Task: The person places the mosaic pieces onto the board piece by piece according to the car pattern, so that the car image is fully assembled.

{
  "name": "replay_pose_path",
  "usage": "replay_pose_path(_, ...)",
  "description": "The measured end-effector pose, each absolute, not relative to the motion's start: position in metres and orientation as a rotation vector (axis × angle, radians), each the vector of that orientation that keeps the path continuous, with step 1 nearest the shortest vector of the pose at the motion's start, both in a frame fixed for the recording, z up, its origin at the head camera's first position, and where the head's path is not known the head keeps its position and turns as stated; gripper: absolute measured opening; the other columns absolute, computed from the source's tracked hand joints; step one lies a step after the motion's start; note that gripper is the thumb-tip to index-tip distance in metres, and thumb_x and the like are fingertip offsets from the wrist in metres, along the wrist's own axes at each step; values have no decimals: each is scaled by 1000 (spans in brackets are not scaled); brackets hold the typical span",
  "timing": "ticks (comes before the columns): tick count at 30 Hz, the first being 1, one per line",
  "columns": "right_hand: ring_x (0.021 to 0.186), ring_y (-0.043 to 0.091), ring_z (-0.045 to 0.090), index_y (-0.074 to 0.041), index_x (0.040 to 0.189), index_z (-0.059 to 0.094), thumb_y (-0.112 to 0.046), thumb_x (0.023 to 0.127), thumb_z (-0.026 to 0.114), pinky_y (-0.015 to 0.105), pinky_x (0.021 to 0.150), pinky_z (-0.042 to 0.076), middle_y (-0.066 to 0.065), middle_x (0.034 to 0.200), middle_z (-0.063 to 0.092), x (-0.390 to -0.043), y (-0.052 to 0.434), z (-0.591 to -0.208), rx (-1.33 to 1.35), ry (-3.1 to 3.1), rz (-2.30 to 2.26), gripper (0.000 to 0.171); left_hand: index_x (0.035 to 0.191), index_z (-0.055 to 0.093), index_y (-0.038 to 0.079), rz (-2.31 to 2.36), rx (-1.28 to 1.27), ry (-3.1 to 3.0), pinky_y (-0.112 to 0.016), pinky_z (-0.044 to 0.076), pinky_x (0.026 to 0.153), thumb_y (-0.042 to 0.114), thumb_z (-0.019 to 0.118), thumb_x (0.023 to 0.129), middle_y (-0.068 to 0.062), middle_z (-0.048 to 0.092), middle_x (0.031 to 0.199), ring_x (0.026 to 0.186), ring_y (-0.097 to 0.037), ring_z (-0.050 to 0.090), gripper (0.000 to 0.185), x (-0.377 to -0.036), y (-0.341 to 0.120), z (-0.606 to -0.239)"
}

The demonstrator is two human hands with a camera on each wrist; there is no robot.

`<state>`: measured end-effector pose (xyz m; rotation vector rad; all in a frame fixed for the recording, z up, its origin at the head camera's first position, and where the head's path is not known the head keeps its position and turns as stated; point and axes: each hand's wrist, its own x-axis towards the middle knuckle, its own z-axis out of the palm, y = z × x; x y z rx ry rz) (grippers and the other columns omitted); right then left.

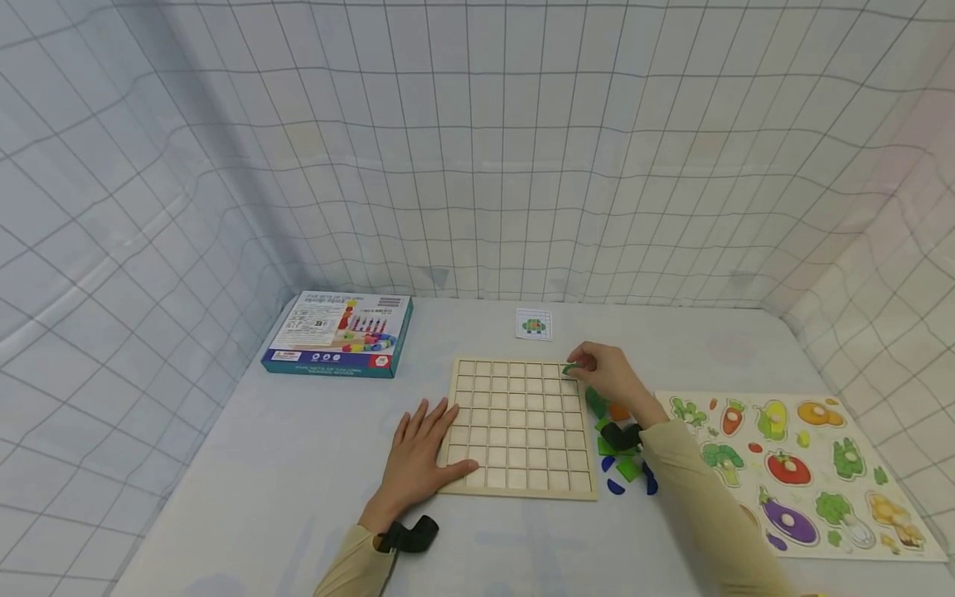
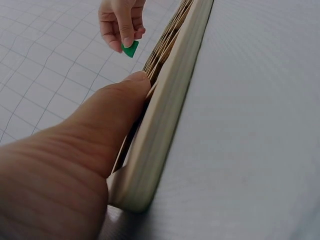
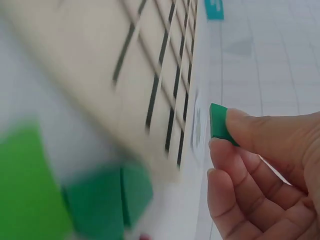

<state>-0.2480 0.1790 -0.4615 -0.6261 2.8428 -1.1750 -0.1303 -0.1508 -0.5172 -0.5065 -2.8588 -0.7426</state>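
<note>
One small green tile (image 1: 570,368) is pinched in the right hand (image 1: 608,375) above the grid board's (image 1: 518,426) 1 o'clock corner, steadied by the flat, spread left hand (image 1: 421,452); a loose pinch could drop it outside its cell.

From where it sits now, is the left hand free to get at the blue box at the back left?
Probably yes. The left hand lies flat on the wooden grid board's left edge, holding nothing, and the table between it and the blue box looks bare. Lifting it would leave the board unsteadied.
</note>
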Motion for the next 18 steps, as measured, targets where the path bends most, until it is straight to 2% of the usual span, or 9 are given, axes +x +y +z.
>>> replay_pose_path(10, 68, 12, 58, -9, 87, 69, -12, 83, 74, 28, 64, 49, -4, 77, 62, -238, 127, -469, -708, 2657, -1337, 7, 148, 35, 15, -726, -490, -2898, -53, 4, 110, 65, 63, 77, -6, 28, 153, 142, -31, 11, 91, -131, -150, -515)
replay_pose_path(18, 69, 11, 56, -9, 91, 70, -8, 86, 70, 28, 64, 48, -5, 79, 63, -234, 103, -471, -725, 2614, -1281, 5, 148, 36, 13, -716, -505, -2875, -54, 6, 110, 64, 64, 77, -8, 30, 152, 141, -33, 14, 91, -131, -151, -516)
